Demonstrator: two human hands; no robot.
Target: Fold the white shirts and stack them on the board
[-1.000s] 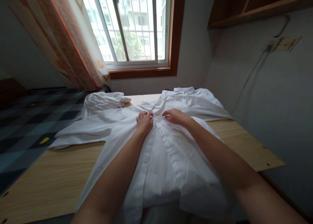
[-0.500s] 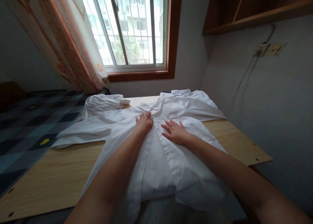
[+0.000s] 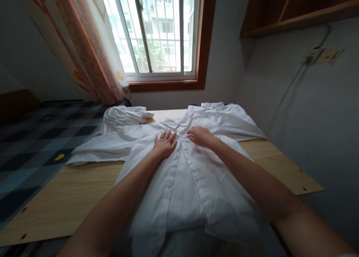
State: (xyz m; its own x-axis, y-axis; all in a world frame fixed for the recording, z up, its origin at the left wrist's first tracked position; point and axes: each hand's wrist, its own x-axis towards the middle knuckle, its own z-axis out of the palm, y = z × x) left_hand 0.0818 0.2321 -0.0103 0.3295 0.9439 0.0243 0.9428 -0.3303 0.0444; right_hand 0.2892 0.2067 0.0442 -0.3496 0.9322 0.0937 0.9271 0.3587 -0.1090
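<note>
Left hand (image 3: 165, 145) and right hand (image 3: 202, 136) flank the front opening of a white shirt (image 3: 182, 175) laid face up on a wooden table (image 3: 81, 189). The garment lies directly beneath and between the hands, its long axis running from the near edge toward the window, its collar (image 3: 174, 122) at the far end. The opening narrows to a point just short of the collar and spreads toward the near hem; both hands sit by its narrow far end, at much the same reach.

The left hand rests flat, fingers spread, on the left front panel beside the button strip (image 3: 169, 186), gripping nothing. The right hand is partly closed over the right front panel, fingers curled toward the opening; whether cloth is pinched between them cannot be told.

A sleeve (image 3: 101, 148) stretches left across the table. Beyond it lies a bunched white cloth (image 3: 122, 117); at far right, a second collar (image 3: 213, 105) shows on more white fabric. A bed with a checked cover (image 3: 42, 148) adjoins at left, a curtain (image 3: 84, 51) hangs by the bright window (image 3: 159, 36), and a shelf (image 3: 303, 21) juts out at upper right.
</note>
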